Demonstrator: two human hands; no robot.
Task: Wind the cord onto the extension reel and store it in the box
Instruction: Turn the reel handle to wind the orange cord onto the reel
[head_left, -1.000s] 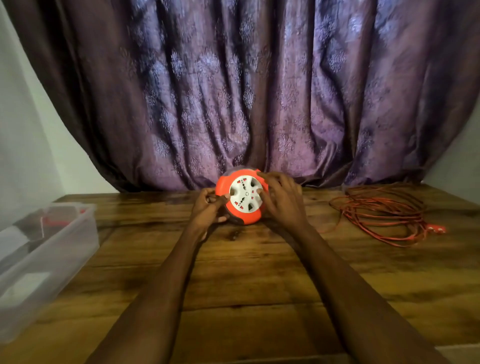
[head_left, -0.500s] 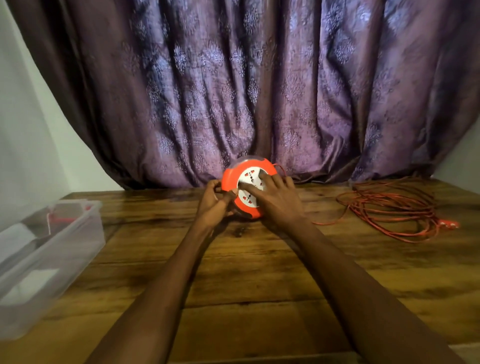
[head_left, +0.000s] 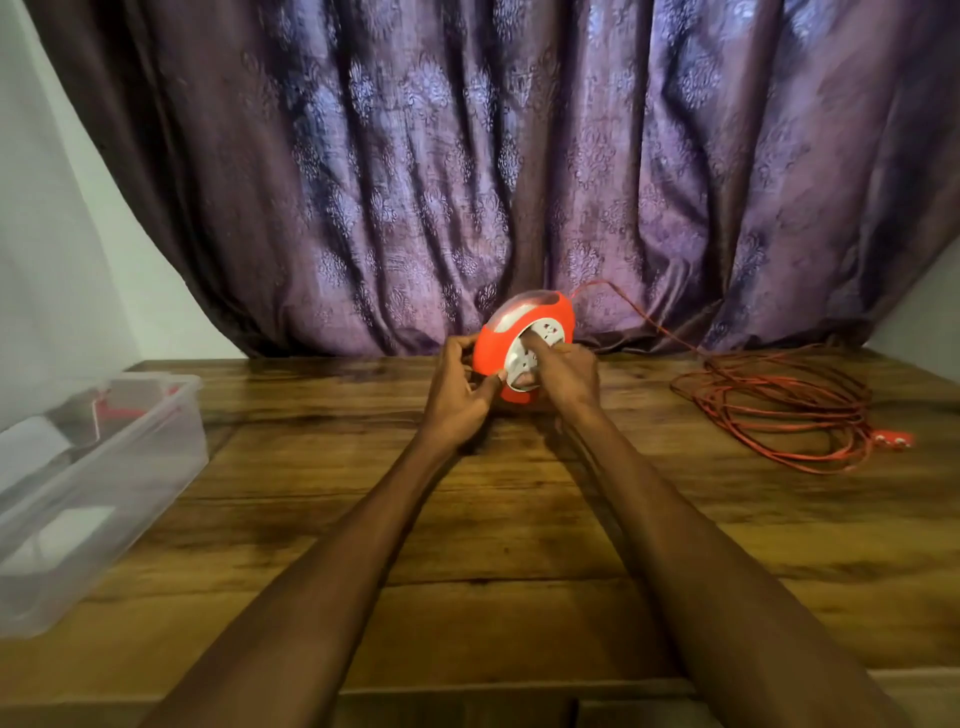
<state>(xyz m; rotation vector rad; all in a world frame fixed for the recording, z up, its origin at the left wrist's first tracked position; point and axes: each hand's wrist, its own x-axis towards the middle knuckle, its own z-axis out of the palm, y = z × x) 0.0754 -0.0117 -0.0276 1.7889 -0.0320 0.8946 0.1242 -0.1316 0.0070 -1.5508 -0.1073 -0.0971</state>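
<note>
The orange extension reel (head_left: 496, 345) with a white socket face is held up on edge above the wooden table, its face turned to the right. My left hand (head_left: 460, 397) grips its orange left rim. My right hand (head_left: 563, 376) has its fingers curled onto the white face. An orange cord (head_left: 779, 410) runs from the reel's top down to a loose pile at the right, and its plug (head_left: 891, 440) lies at the pile's far right. The clear plastic box (head_left: 93, 483) stands at the left.
The wooden table (head_left: 493, 525) spans the view, its front edge at the bottom. A purple patterned curtain (head_left: 493, 171) hangs right behind the reel. Inside the box lie white items and something red.
The reel has been lifted and turned so its face points right instead of toward me. The cord from its top now hangs taut toward the pile. Both hands stayed on the reel.
</note>
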